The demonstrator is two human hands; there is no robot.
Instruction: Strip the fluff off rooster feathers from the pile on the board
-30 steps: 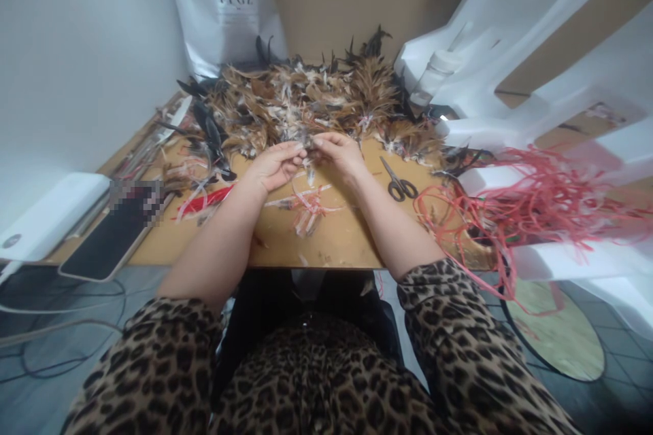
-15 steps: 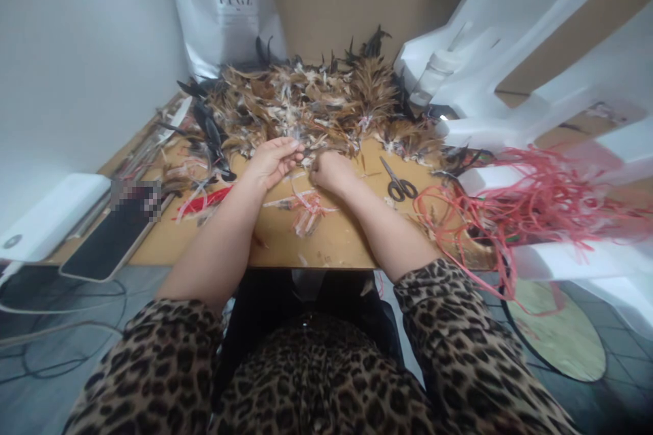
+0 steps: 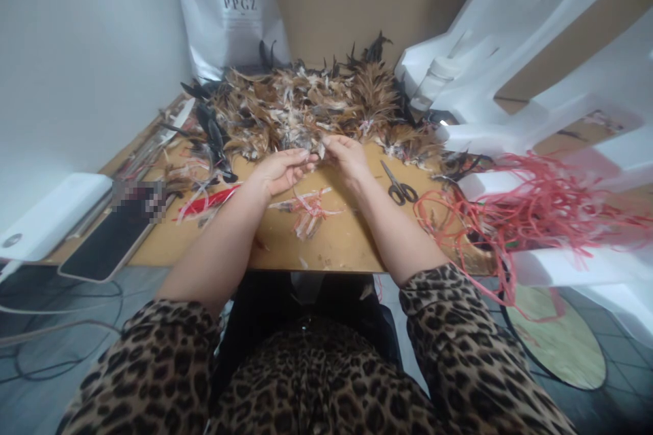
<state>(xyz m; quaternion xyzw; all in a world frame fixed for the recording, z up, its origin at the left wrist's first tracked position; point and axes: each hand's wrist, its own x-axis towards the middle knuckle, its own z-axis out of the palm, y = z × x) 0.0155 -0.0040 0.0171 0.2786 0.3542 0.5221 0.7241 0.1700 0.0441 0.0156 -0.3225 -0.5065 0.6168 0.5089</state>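
My left hand [image 3: 286, 170] is held over the table with thumb and fingers pinched together; what lies between them is too small to name. Just to its right, my right hand [image 3: 347, 158] pinches a small pale feather [image 3: 321, 150] between thumb and fingertips. The two sets of fingertips almost meet. Behind them spreads a big heap of brown, white and black feathers [image 3: 306, 98], some tied in bunches. Below the hands, a tangle of clear and pink plastic strips [image 3: 309, 209] lies on the wooden table [image 3: 337, 251].
Black-handled scissors [image 3: 400, 189] lie right of my right forearm. A mass of red plastic string [image 3: 535, 211] hangs over the right edge. At left are a phone [image 3: 109, 238], a white power bank [image 3: 56, 214] and a red strip [image 3: 209, 202]. A printed white bag [image 3: 232, 27] stands behind.
My right hand has risen and turned, and a pale feather now shows at its fingertips. My left hand has shifted slightly right and down, its fingers straighter.
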